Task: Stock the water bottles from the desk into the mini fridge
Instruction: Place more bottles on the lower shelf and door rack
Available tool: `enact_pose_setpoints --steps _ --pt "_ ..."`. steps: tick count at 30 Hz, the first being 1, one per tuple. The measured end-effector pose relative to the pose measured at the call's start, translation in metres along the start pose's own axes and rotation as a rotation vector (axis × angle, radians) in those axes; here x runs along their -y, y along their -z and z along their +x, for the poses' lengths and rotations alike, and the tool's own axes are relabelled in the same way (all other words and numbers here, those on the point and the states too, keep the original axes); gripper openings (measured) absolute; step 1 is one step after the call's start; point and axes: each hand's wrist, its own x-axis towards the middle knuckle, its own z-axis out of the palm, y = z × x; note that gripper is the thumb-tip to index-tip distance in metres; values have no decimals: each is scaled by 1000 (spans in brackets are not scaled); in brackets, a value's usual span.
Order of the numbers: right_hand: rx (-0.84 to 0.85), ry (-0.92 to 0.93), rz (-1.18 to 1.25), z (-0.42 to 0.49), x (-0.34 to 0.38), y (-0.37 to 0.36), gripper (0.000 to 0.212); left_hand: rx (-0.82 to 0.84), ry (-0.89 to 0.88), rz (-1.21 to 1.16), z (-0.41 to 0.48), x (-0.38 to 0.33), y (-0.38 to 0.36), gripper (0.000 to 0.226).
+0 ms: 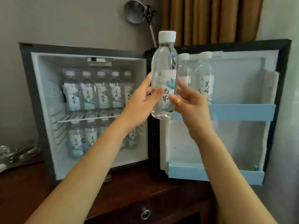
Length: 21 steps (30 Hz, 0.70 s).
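A clear water bottle [164, 75] with a white cap and a pale label stands upright in the air in front of the fridge's hinge. My left hand [139, 102] grips its left side and my right hand [189, 102] pinches its right side at the label. The mini fridge [40, 97] is open on the dark wooden desk [145, 191]. Several bottles [93, 92] fill its upper shelf and several more [84, 139] stand below. Two bottles [203, 78] stand in the upper shelf of the open door [242, 110].
The door's lower blue shelf [210, 174] holds nothing. Glassware and a tray [14, 156] sit at the desk's left edge. A metal lamp [137, 12] hangs on the wall above, with brown curtains [210, 18] behind. A drawer ring pull [145, 214] shows below.
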Motion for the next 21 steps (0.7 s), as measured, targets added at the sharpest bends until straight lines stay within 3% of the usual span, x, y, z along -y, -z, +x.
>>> enact_pose_setpoints --steps 5,11,21 --pt "-146 106 -128 11 33 53 42 0 -114 -54 42 -23 -52 48" --pt "-291 107 -249 24 44 103 42 -153 -154 44 81 -39 -107 41" --pt "-271 -10 -307 29 26 146 41 -174 -84 169 99 -27 -144 37"
